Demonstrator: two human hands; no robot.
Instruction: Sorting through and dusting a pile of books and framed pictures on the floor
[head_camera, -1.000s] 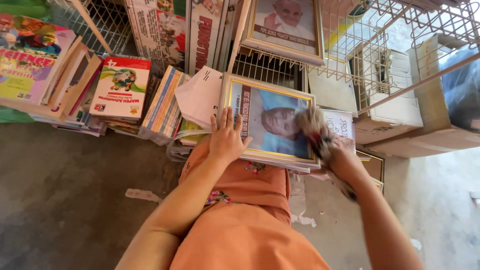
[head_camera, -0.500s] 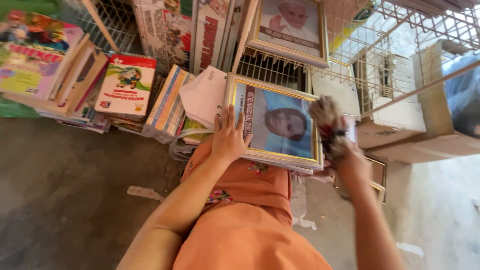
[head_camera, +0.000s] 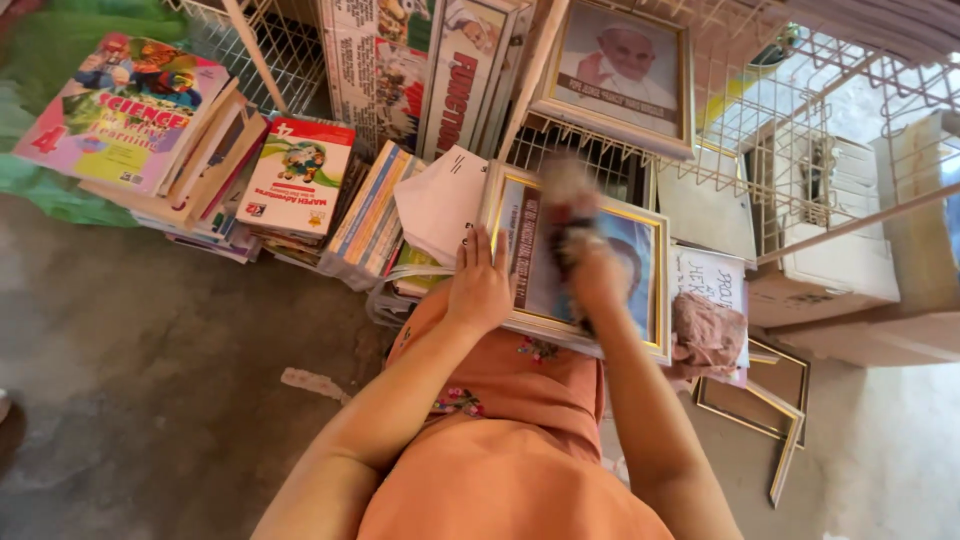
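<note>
A gold-framed picture (head_camera: 640, 262) rests tilted on my lap, against my orange dress. My left hand (head_camera: 480, 290) lies flat on the picture's left edge, fingers spread, steadying it. My right hand (head_camera: 598, 278) is over the middle of the glass, shut on a pale, motion-blurred duster (head_camera: 566, 192) that touches the picture near its top edge. The hand and the duster hide the centre of the picture.
A crumpled pinkish rag (head_camera: 706, 335) lies on a printed sheet to the right. Book stacks (head_camera: 300, 180) line the concrete floor (head_camera: 150, 380) on the left. A white wire rack (head_camera: 790, 120) holds another framed portrait (head_camera: 620, 70). Empty frames (head_camera: 765, 410) lie at lower right.
My right hand has swept the duster left, from the picture's right edge onto the middle of the glass. My left hand has stayed on the left edge.
</note>
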